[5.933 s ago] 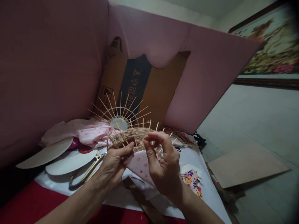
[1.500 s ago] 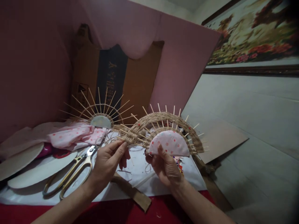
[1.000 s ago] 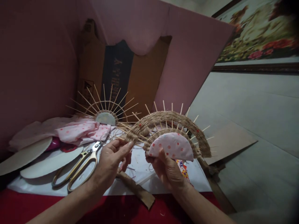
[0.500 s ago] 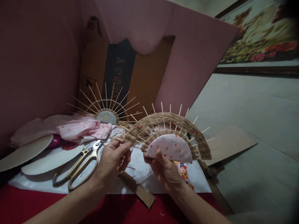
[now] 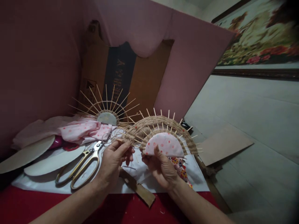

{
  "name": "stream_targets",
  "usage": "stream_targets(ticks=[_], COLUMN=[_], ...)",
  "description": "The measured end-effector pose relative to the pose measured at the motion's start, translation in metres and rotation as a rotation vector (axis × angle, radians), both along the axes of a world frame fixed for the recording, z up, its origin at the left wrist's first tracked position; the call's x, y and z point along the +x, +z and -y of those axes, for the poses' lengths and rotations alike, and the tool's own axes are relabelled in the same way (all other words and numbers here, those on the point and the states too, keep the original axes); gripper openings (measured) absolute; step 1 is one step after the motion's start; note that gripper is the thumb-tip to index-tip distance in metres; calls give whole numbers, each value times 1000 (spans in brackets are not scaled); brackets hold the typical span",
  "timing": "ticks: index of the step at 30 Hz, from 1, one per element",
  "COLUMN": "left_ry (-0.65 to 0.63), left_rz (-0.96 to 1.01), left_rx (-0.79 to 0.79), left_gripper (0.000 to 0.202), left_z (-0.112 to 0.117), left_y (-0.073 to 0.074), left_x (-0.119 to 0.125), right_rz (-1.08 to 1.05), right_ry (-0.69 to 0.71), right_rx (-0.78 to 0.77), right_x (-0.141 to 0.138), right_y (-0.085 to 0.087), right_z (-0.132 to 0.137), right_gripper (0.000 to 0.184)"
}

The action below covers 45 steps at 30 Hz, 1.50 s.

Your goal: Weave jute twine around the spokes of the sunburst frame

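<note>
A half-round woven fan [image 5: 161,121] of twisted straw-coloured cord on thin sticks is held up between my hands. Its centre is a half disc covered in white cloth with red dots [image 5: 164,145]. My right hand [image 5: 161,168] grips that half disc by its lower edge, thumb on the front and fingers behind. At the fan's left end, my left hand [image 5: 114,160] pinches the edge of the woven band between thumb and fingers. Whether it also holds a strand of cord cannot be made out. Stick tips poke out beyond the band.
Scissors [image 5: 85,165] and pale curved boards [image 5: 52,160] lie left, beside dotted cloth [image 5: 81,130]. A second stick frame [image 5: 106,118] stands behind. Floral fabric [image 5: 181,169] and a cardboard strip [image 5: 142,193] are near my hands. A cardboard box [image 5: 149,74] stands at the back.
The fan's right side has turned away and a little left, so it looks narrower. My right hand has shifted slightly left with it; my left hand keeps its place at the left end.
</note>
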State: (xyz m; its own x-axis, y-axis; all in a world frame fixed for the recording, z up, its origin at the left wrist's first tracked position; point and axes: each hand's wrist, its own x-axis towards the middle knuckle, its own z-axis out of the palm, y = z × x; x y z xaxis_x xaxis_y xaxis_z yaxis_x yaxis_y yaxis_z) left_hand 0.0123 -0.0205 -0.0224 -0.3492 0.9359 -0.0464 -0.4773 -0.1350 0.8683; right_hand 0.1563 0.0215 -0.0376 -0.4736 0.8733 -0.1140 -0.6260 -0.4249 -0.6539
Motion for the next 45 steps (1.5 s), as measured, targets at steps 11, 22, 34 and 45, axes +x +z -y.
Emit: stream_targets(ticks=[11,22,34,45], left_ry=[64,201,309,308], left_rz=[-84,61,-34,-114], left_rx=[131,98,21,14], left_gripper=[21,24,19,19], left_z=[-14,-24,-39,-38], left_y=[-8,0,-7,-6], left_x=[-16,-34,-57,-57], right_rz=[-37,92,1081,1986], right_ry=[82,376,-248,-195], right_rx=[-97,-47,572,738], right_x=[-16,-37,85,131], right_y=[2,-4,33,-20], right_z=[-19,-38,-12,3], right_gripper=[38,66,39,49])
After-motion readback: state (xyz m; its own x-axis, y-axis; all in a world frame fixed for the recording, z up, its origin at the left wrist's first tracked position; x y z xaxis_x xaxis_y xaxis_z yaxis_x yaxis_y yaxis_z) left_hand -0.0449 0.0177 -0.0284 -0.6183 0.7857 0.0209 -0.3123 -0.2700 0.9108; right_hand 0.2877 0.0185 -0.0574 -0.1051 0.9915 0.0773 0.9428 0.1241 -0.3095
